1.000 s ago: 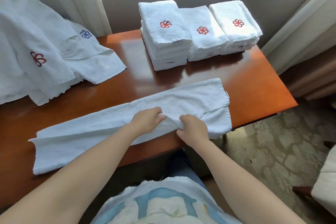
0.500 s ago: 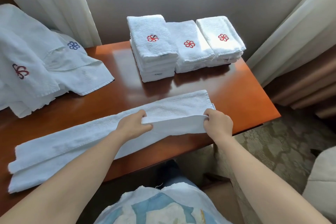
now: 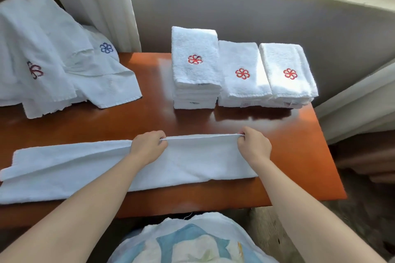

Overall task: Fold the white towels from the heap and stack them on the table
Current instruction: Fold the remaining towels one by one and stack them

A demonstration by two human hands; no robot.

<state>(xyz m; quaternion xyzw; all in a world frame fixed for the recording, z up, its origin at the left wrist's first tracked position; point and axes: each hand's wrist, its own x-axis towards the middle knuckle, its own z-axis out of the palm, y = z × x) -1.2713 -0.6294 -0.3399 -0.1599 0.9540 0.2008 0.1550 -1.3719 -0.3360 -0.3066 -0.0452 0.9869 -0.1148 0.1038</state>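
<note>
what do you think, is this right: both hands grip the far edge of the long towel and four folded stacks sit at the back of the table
No: the head view shows three folded stacks, not four, at the back of the table. The left hand and right hand grip the far edge of the long towel.

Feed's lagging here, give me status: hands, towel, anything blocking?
Left hand and right hand pinch the far edge of the towel. Towel lies lengthwise on the table. Folded stacks behind, clear of it.
</note>
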